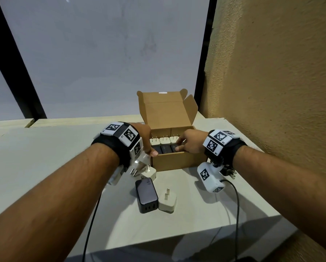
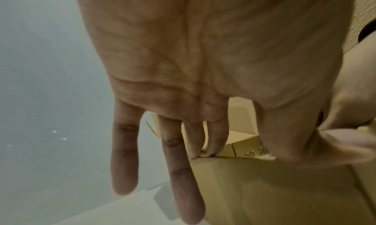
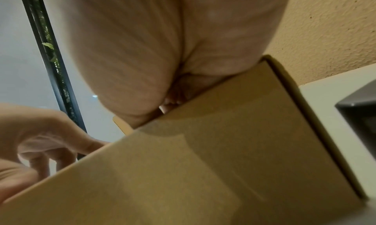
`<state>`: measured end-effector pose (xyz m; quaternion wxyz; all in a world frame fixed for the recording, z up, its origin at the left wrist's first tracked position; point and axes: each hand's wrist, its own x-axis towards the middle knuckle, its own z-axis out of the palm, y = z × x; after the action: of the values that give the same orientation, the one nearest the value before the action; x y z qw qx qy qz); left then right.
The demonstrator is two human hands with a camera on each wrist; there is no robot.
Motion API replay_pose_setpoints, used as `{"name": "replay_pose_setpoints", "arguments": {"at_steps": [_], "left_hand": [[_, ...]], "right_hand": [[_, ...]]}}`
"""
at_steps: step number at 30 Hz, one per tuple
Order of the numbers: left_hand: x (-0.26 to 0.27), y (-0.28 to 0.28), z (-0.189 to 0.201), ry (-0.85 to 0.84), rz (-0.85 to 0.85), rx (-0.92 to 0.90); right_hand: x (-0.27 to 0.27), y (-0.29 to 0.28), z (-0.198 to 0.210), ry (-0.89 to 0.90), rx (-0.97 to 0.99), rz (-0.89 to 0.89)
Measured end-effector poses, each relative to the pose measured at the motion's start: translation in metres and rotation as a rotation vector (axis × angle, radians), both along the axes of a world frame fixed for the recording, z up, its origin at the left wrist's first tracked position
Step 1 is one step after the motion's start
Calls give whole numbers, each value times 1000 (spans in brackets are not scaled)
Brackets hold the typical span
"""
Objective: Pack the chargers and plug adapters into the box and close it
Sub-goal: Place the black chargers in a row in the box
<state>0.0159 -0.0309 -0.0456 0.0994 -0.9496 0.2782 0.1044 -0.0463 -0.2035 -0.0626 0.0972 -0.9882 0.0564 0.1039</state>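
Note:
The brown cardboard box stands with its lid up. Inside, three white plug adapters line the back and black chargers line the front. My right hand reaches in from the right, thumb and forefinger pinching the rightmost black charger. In the right wrist view the box wall hides its fingers. My left hand rests on the box's left wall, fingers straight, thumb on the front corner. On the table lie a black 65W charger and two white adapters.
A round-pin plug lies under my left wrist, and a black plug sits beside my right wrist. A textured wall runs close along the table's right side. Camera cables trail off the table's front edge.

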Motion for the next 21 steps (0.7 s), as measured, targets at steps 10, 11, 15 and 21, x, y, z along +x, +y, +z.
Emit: {"name": "replay_pose_setpoints", "arguments": {"at_steps": [10, 11, 15, 21], "left_hand": [[6, -2, -3, 24, 40, 21], [5, -2, -3, 14, 42, 23], [1, -3, -2, 9, 46, 27], [-13, -3, 5, 44, 63, -39]], "right_hand": [[-10, -14, 23, -147, 48, -65], [-14, -23, 29, -194, 88, -97], [-33, -63, 36, -254, 194, -231], [-69, -90, 20, 73, 130, -237]]}}
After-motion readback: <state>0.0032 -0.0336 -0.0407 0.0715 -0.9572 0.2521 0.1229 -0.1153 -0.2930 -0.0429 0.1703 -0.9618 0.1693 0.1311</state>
